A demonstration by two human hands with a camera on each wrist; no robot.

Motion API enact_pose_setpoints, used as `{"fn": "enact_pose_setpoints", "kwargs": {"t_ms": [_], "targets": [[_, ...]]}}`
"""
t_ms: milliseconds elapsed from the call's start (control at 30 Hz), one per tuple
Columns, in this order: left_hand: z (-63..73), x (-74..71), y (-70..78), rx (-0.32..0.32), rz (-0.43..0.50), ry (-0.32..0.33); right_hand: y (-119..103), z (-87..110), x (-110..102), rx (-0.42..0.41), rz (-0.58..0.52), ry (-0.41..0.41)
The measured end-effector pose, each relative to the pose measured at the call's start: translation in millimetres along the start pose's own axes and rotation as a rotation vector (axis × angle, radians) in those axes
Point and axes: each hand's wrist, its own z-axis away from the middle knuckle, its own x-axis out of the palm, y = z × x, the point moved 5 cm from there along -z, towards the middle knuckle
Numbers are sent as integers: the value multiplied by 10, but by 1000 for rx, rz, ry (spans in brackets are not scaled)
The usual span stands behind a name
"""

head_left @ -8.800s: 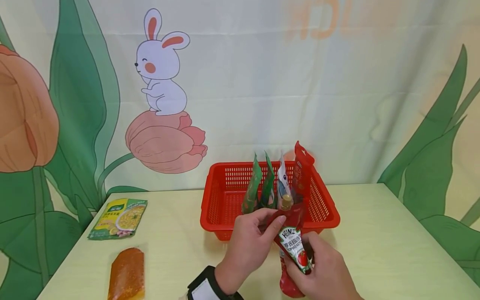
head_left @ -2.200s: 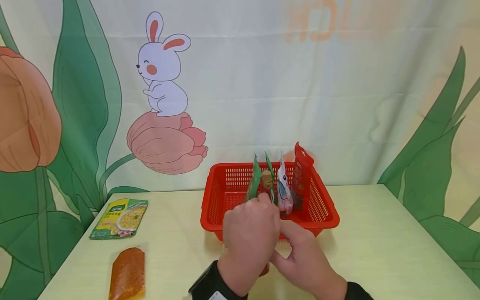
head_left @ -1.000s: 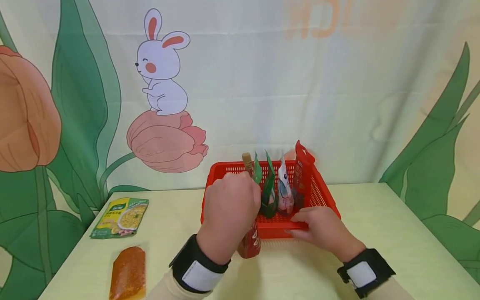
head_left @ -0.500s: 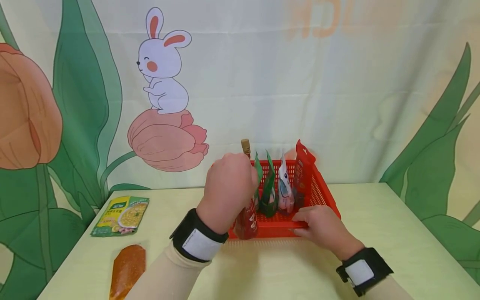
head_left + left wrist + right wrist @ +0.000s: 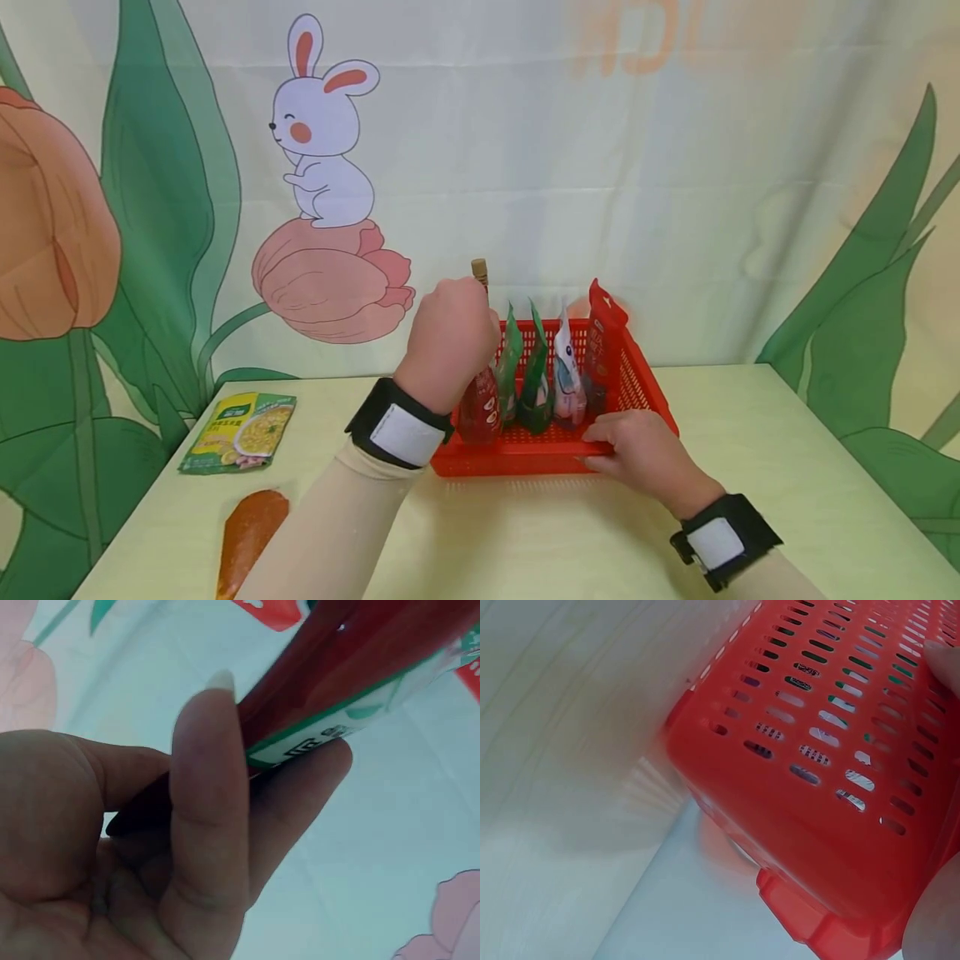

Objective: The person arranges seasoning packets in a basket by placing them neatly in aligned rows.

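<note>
My left hand (image 5: 455, 333) grips a red ketchup pouch (image 5: 480, 412) near its top, beneath the gold cap (image 5: 479, 269). The pouch hangs upright at the left part of a red plastic basket (image 5: 525, 460); its lower end appears over the basket's inside. In the left wrist view the fingers and thumb pinch the edge of the pouch (image 5: 360, 667). My right hand (image 5: 641, 454) holds the basket's front rim, thumb below and fingers over it. In the right wrist view, its fingers show at the edge of the slotted basket wall (image 5: 780, 817).
Inside the basket stand two green packets (image 5: 536, 379), a white packet (image 5: 567, 375) and a red packet (image 5: 603, 354), side by side. On the table's left lie a yellow-green soup packet (image 5: 238, 433) and a wrapped brown loaf (image 5: 251, 533). A printed curtain (image 5: 480, 167) hangs behind.
Earlier, both hands held the pouch before the basket. The right hand let go and took the front rim. The left hand carried the pouch left, then up and forward to the basket's left part.
</note>
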Motion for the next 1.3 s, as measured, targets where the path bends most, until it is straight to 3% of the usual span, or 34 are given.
{"fn": "enact_pose_setpoints", "kwargs": {"t_ms": [300,667,900,1100,1300], "targets": [[-148,151,-113,2,21,6,-8,-1,-4,-2,11,2],[-223,373,-229,-7,30,67,-12,-3,3,-11,8,10],[-263,520,-296,-48,42,31,-7,-1,5,-3,21,4],[-298,622,-401,-47,51,35,-10,-11,9,-3,25,9],[-344,742,-516,-104,100,20,3,-4,12,-2,25,13]]}}
